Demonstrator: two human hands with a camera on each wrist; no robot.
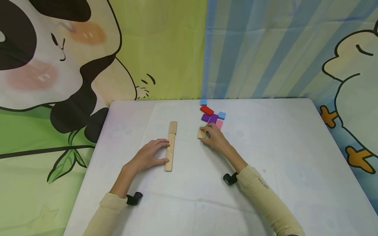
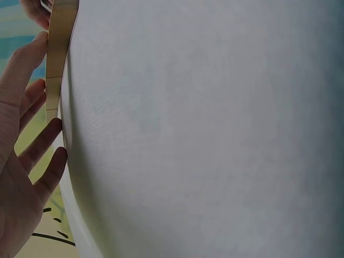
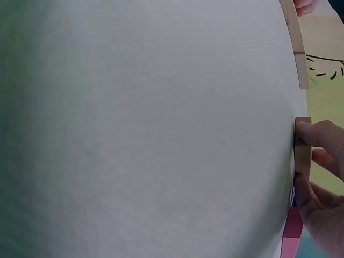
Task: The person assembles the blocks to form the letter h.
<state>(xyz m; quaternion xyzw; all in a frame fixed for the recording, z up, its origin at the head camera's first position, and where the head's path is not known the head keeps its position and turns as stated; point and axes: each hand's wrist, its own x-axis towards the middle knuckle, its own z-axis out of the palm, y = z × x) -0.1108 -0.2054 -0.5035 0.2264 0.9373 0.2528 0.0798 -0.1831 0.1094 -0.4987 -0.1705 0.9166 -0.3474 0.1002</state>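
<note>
Printed cloth backdrop [image 1: 171, 49] at the rear, with large panda [image 1: 59, 87] at left. White-covered table [image 1: 280, 141] in front, with beige sleeves [image 1: 271, 201] reaching over from the near side. Left hand [image 1: 147, 155]: moderately wide, thumb and fingers spread along the left side of a wooden row [image 1: 170, 155], at or against that side, no grasp evident. Right hand [image 1: 215, 137]: narrow, pinching a single wooden block [image 1: 201, 134] between thumb and finger. Wooden row: at least three pieces end to end, running away from the near side, farthest piece slightly out of line to the right. Recommended: light left touch, enough to steady, not enough to skew the pieces. Held block: right of the row, well apart from it, just nearer than the coloured cluster; cannot tell whether raised or resting. Recommended: pinch squarely on opposite edges, keep level, avoid dragging against neighbours. Coloured cluster, beyond the right hand: red block [image 1: 206, 110], purple blocks [image 1: 213, 118], pink block [image 1: 219, 124] and blue blocks [image 1: 221, 115]. Recommended: keep knuckles and fingertips clear of these.
</note>
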